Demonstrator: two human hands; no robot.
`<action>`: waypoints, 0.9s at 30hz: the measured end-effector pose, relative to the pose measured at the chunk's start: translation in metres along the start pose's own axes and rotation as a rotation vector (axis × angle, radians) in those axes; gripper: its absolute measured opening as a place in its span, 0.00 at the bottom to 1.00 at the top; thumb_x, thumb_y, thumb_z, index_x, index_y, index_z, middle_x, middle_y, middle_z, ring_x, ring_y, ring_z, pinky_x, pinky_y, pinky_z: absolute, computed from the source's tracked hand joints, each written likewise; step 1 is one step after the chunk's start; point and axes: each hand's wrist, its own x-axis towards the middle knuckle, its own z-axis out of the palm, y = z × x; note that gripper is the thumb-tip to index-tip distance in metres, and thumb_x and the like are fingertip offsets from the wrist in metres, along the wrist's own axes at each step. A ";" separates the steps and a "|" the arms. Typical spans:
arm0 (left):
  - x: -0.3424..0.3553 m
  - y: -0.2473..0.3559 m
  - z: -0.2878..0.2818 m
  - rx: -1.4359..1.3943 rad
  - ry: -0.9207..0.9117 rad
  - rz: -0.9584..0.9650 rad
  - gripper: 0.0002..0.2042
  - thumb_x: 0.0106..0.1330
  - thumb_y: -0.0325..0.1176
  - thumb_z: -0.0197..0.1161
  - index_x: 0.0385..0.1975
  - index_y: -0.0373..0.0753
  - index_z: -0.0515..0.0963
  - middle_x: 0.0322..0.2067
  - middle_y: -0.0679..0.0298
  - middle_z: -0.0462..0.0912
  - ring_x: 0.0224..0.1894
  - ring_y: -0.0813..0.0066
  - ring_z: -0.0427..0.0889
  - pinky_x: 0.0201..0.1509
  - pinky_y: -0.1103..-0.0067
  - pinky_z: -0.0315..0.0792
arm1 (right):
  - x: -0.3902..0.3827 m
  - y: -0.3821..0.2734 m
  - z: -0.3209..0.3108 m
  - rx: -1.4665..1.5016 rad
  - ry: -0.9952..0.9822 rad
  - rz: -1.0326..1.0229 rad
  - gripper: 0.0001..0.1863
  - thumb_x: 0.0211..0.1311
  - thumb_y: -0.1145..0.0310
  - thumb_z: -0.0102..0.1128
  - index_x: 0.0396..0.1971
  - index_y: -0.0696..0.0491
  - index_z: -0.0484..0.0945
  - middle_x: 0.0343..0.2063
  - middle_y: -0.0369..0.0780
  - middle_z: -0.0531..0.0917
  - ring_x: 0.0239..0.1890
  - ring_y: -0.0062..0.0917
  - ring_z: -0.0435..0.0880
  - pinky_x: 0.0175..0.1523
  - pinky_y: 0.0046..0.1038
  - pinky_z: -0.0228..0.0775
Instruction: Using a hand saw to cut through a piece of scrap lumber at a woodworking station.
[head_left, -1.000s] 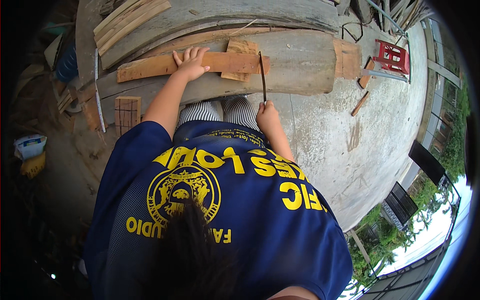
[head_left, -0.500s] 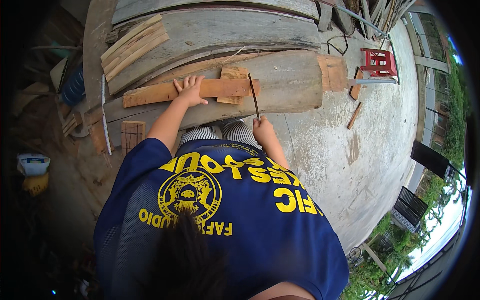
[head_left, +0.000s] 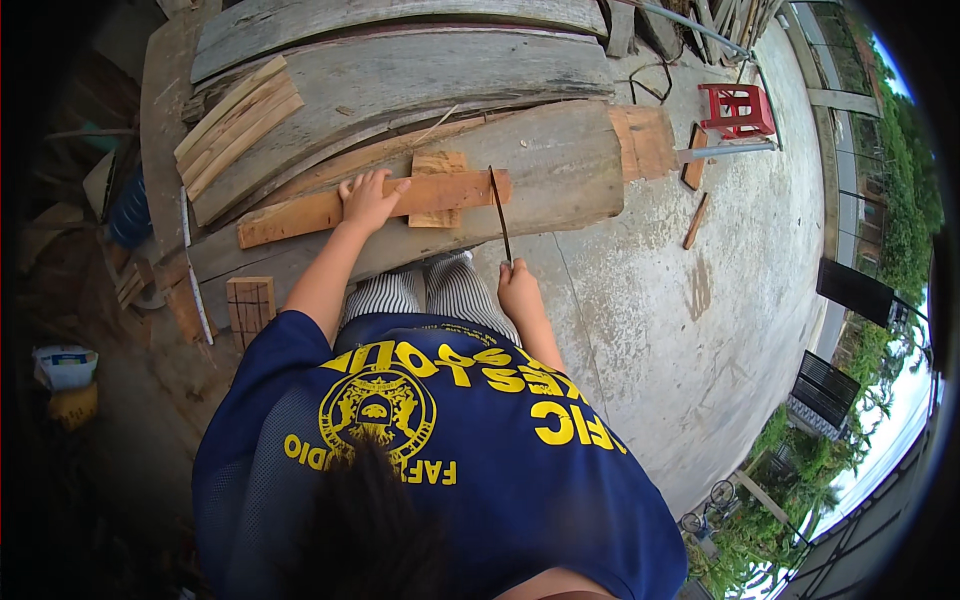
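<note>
A reddish-brown wooden board (head_left: 436,193) lies across a short, rough wooden block (head_left: 437,162) on a broad grey plank (head_left: 565,160). My left hand (head_left: 368,203) rests on the board left of the block, its fingers spread over the top and far edge. In my right hand (head_left: 518,287), closed around the handle, is a handsaw (head_left: 502,215). Its thin dark blade crosses the board near the right end, beyond the block, with the tip past the far edge. My fingers cover most of the handle.
Several pale wood strips (head_left: 240,125) lie on the planks at the far left. A marked wooden block (head_left: 251,308) and a long white strip (head_left: 197,270) are near my left arm. Two wood offcuts (head_left: 695,221) and a red plastic stool (head_left: 737,110) are on the concrete to the right.
My right hand has drawn the saw a little nearer my body, with the blade still across the board. My left hand stays in place on the board. The whole view has shifted slightly.
</note>
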 end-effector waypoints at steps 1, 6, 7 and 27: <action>0.008 -0.002 0.003 0.000 -0.003 0.002 0.28 0.63 0.60 0.48 0.53 0.46 0.68 0.48 0.62 0.75 0.58 0.66 0.66 0.63 0.58 0.48 | -0.003 0.003 0.001 -0.001 -0.007 0.025 0.14 0.65 0.62 0.47 0.34 0.60 0.67 0.28 0.60 0.78 0.36 0.58 0.76 0.39 0.49 0.69; 0.021 -0.009 0.018 0.103 0.228 -0.124 0.22 0.70 0.50 0.38 0.36 0.41 0.76 0.33 0.62 0.82 0.42 0.64 0.77 0.55 0.66 0.59 | -0.019 -0.003 -0.008 0.015 -0.064 0.055 0.15 0.66 0.61 0.45 0.35 0.60 0.66 0.28 0.61 0.78 0.35 0.59 0.76 0.39 0.50 0.69; 0.021 -0.012 0.024 0.218 0.342 -0.074 0.21 0.70 0.48 0.40 0.33 0.41 0.78 0.34 0.62 0.82 0.42 0.65 0.77 0.54 0.67 0.60 | -0.019 -0.007 -0.009 0.020 -0.071 0.055 0.15 0.66 0.61 0.44 0.35 0.60 0.66 0.28 0.61 0.78 0.35 0.59 0.76 0.39 0.50 0.69; 0.024 -0.003 0.015 0.180 0.276 -0.174 0.15 0.64 0.40 0.45 0.27 0.41 0.78 0.31 0.61 0.82 0.38 0.63 0.78 0.49 0.69 0.63 | 0.014 -0.011 -0.027 0.009 -0.221 0.037 0.15 0.65 0.63 0.43 0.33 0.63 0.67 0.28 0.62 0.78 0.36 0.59 0.76 0.41 0.49 0.69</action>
